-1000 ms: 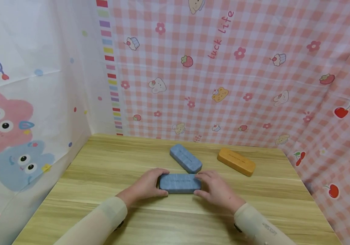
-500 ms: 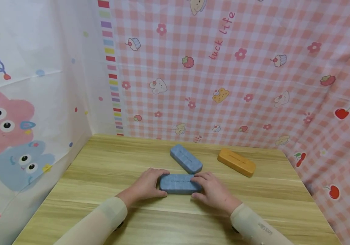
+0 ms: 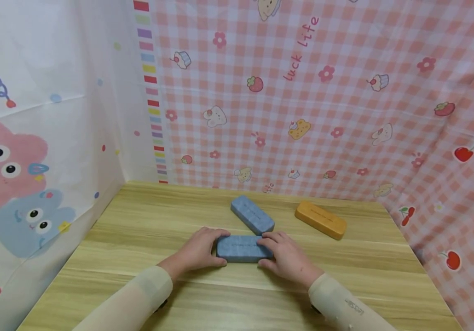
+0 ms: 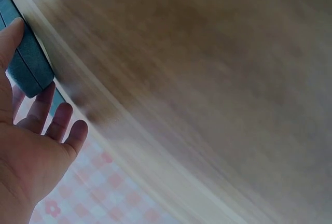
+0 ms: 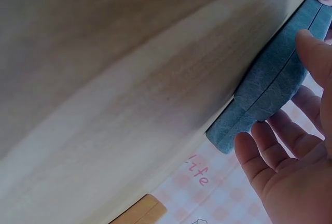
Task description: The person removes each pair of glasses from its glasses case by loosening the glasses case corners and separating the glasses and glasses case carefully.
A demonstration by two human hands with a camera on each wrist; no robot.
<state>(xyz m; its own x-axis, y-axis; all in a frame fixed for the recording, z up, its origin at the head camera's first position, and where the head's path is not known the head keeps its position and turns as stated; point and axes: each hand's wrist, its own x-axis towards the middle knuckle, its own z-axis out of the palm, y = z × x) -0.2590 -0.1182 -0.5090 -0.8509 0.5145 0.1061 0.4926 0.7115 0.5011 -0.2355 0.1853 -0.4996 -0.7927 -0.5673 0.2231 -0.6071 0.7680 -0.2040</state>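
Note:
A blue glasses case (image 3: pixel 239 248) with small dark lettering lies lengthwise on the table in front of me. My left hand (image 3: pixel 197 248) grips its left end, thumb on the near side and fingers on the far side. At the right end, my right hand (image 3: pixel 288 257) holds it the same way, its fingertips over the top edge. In the right wrist view a seam runs along the side of the case (image 5: pixel 275 71), and the lid is down. Just behind it, a second blue glasses case (image 3: pixel 251 214) lies at an angle, its near corner close to the held one.
An orange glasses case (image 3: pixel 320 219) lies slanted toward the back right of the wooden table (image 3: pixel 170 299). A pink checked cloth (image 3: pixel 270 105) hangs behind the table, and a white printed cloth (image 3: pixel 71 138) hangs on the left.
My right hand has slid a little to the left along the held case, covering more of its right end. My left hand and all three cases stay in place.

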